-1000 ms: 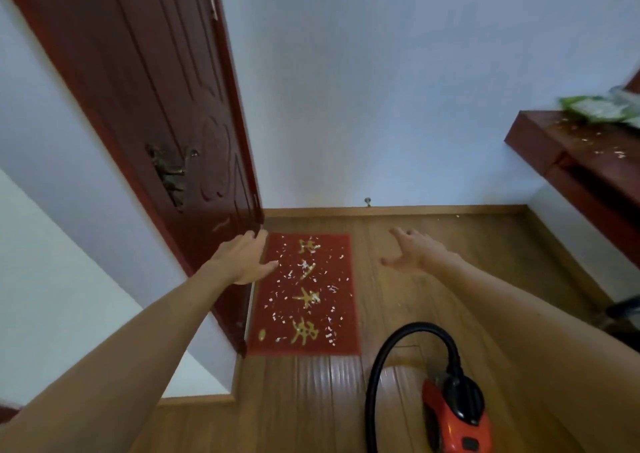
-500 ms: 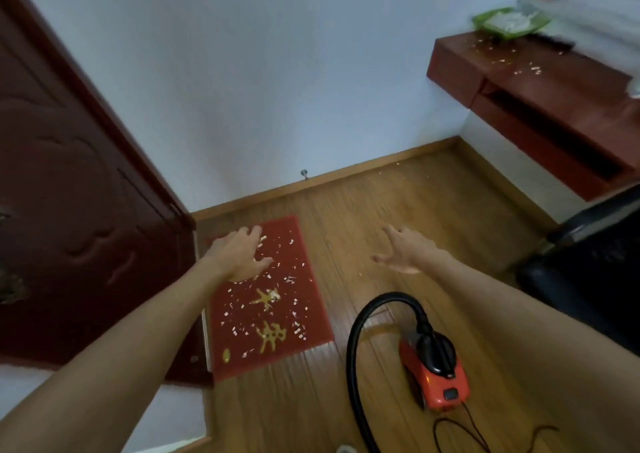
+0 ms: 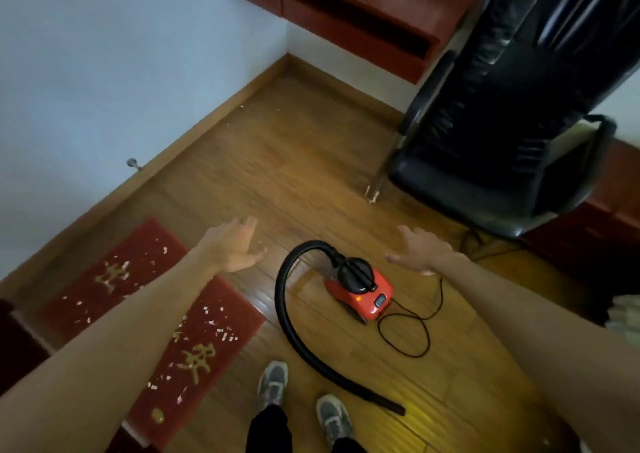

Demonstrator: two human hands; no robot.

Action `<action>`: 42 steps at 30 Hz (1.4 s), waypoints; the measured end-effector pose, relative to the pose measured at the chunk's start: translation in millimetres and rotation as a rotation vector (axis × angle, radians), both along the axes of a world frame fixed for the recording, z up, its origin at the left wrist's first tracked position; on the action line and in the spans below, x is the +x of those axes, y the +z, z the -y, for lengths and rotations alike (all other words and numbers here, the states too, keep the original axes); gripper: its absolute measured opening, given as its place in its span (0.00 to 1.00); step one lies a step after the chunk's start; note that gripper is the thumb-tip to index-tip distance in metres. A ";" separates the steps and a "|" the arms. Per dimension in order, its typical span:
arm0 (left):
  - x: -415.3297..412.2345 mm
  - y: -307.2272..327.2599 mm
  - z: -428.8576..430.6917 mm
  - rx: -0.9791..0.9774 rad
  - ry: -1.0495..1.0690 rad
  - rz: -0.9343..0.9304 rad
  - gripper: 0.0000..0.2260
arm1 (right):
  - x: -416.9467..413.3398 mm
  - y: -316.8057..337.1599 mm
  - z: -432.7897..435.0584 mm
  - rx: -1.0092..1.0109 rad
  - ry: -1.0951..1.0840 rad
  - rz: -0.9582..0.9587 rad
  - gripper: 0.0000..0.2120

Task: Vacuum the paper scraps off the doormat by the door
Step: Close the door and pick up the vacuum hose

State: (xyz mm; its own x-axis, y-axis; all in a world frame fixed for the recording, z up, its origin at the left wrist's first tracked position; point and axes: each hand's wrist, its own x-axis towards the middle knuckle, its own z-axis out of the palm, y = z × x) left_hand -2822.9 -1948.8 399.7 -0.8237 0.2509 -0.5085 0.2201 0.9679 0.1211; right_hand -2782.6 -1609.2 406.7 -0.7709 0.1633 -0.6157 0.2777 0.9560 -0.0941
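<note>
A red doormat [image 3: 142,272] with gold characters lies on the wood floor at the lower left, strewn with white paper scraps [image 3: 221,328]. A small red and black vacuum cleaner [image 3: 360,290] sits on the floor right of the mat. Its black hose [image 3: 294,335] curves down to a nozzle [image 3: 394,409] lying on the floor near my feet. My left hand [image 3: 235,248] hovers with fingers spread beyond the mat's far right edge, holding nothing. Just right of the vacuum, my right hand [image 3: 419,248] is also spread and holds nothing. My left forearm hides part of the mat.
A black office chair [image 3: 502,134] stands at the right, before a dark red desk [image 3: 353,13]. The vacuum's black cord [image 3: 412,328] loops on the floor. A door stopper [image 3: 133,164] sticks out of the white wall. My two shoes [image 3: 301,400] are at the bottom.
My view has swung right and down, away from the door toward the vacuum and chair. Both hands stay spread and empty, now either side of the vacuum.
</note>
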 end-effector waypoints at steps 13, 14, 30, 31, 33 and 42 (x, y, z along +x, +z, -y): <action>-14.2 -155.5 -100.5 0.063 -0.391 0.215 0.28 | 122.5 -155.8 -52.7 -0.140 -0.472 0.229 0.41; -8.1 -169.9 -107.2 0.067 -0.413 0.240 0.28 | 135.5 -169.4 -52.4 -0.155 -0.491 0.239 0.40; 114.9 -469.2 -145.3 -0.146 -0.790 0.411 0.26 | 289.7 -492.2 -47.3 -0.231 -0.421 0.466 0.36; 120.1 -485.4 -146.5 -0.155 -0.797 0.425 0.24 | 294.8 -509.8 -45.6 -0.236 -0.424 0.468 0.36; 129.1 -519.9 -147.8 -0.156 -0.780 0.459 0.23 | 304.1 -542.8 -41.4 -0.244 -0.427 0.475 0.37; 157.5 -623.6 -152.6 -0.175 -0.714 0.633 0.25 | 333.3 -643.2 -25.9 -0.267 -0.387 0.524 0.37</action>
State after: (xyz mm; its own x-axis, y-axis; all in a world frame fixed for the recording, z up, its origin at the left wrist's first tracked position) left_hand -2665.5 -1796.2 -223.9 -0.0670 0.4647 -0.8829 0.7066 0.6469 0.2868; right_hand -2449.3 -1583.2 -236.5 -0.2786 0.1573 -0.9474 0.6661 0.7423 -0.0727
